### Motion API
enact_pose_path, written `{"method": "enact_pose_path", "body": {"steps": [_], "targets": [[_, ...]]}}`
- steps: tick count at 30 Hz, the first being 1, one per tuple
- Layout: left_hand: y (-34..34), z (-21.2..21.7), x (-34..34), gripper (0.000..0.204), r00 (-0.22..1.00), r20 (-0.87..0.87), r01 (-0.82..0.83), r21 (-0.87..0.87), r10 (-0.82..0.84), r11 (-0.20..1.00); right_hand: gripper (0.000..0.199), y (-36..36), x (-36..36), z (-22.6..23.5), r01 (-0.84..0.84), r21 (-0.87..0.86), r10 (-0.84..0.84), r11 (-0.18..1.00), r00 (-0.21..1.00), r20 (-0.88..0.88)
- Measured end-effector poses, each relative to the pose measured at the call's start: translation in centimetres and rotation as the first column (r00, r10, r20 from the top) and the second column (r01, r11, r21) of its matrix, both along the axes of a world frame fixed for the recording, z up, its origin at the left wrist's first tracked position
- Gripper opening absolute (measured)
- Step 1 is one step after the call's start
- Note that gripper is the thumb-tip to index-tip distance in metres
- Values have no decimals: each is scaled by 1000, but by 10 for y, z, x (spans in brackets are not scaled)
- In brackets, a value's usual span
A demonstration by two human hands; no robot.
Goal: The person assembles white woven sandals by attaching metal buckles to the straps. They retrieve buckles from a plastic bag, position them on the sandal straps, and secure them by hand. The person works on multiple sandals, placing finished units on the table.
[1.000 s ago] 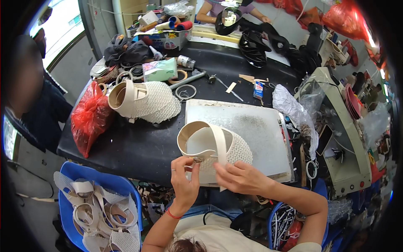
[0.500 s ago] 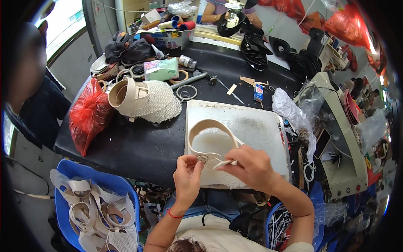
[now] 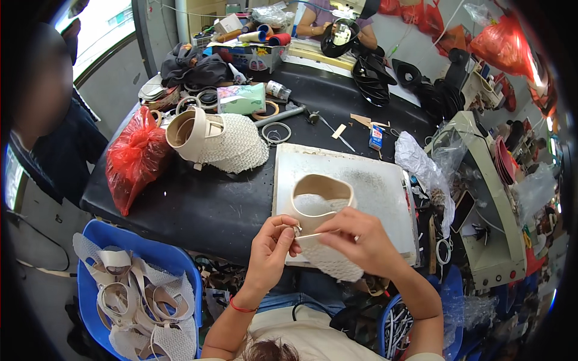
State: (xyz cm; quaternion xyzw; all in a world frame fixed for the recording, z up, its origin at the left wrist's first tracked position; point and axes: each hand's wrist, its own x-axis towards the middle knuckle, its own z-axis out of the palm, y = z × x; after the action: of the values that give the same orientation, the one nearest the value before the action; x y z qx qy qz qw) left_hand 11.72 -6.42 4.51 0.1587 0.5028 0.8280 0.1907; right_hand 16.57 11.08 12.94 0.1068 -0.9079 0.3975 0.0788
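Note:
Over the white work board (image 3: pixel 385 180), a beige shoe upper (image 3: pixel 335 188) with a woven, textured toe part (image 3: pixel 341 268) is held between both hands. Its ankle band stands up as an open loop. My left hand (image 3: pixel 272 243) pinches the band's near side at a small metal buckle (image 3: pixel 297 230), with thumb and fingers closed round it. The fingers of my right hand (image 3: pixel 360 240) close on the upper's pale strap (image 3: pixel 310 237), just right of the buckle. Whether the strap passes through the buckle cannot be made out.
A stack of similar uppers (image 3: pixel 241 144) lies left of the board, beside a red plastic bag (image 3: pixel 135 159). A blue bin (image 3: pixel 156 243) with more uppers stands at lower left. Tape rolls, a hammer (image 3: pixel 280 116) and a small blue box (image 3: pixel 376 137) lie behind. A co-worker (image 3: pixel 306 21) sits opposite.
My right hand has come closer to the left, bringing the strap up to the buckle. The upper's loop has turned and tilted, and the whole view has shifted slightly.

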Motion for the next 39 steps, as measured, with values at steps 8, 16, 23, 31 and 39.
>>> {"method": "enact_pose_path", "body": {"steps": [8, 16, 23, 31, 39], "targets": [[-1, 1, 1, 16, 990, 3, 139, 37, -139, 990, 9, 9, -5, -2, 46, -186, -16, 982, 987, 157], [5, 4, 0, 14, 988, 40, 146, 116, -152, 982, 12, -2, -10, -12, 126, -150, -112, 981, 989, 97], [2, 0, -7, 14, 987, -16, 160, 50, -159, 986, 14, 5, -12, -15, 110, -207, -72, 972, 981, 182], [17, 1, 3, 19, 960, -259, -153, -149, 111, 977, 18, -11, -12, -30, 202, -249, -185, 947, 978, 92], [17, -1, 2, 22, 959, -250, -156, -83, 131, 984, 19, -3, -11, -24, 198, -395, -71, 897, 947, 313]]}}
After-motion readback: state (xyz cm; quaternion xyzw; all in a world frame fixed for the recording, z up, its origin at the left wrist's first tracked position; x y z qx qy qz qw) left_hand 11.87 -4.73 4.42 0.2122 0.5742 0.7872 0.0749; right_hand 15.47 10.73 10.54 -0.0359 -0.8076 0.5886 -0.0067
